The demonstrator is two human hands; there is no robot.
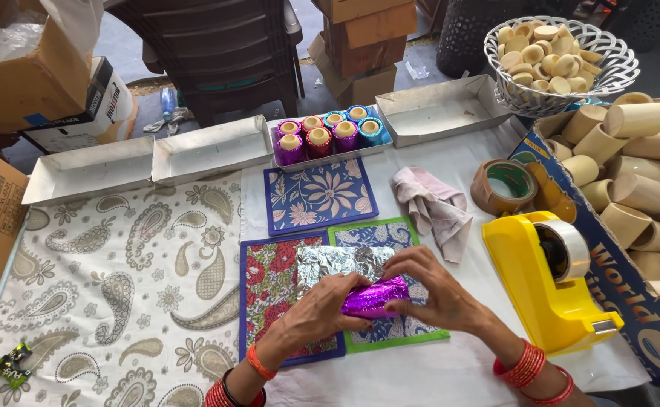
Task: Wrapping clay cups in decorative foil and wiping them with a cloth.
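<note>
Hands are seen at the near edge of the table (pixel 119 264), both closed on a small cylinder wrapped in shiny purple foil (pixel 375 296): the left hand (pixel 318 309) grips its near side, the right hand (pixel 435 290) pinches its far end. Crumpled silver foil (pixel 337 260) lies beneath, on patterned fabric mats (pixel 277 279). Wrapping of this piece appears nearly finished. Farther off, a grey tray (pixel 330 151) holds eight wrapped pieces; bare wooden cups (pixel 631 188) fill a box at the right edge, so much seems left.
</note>
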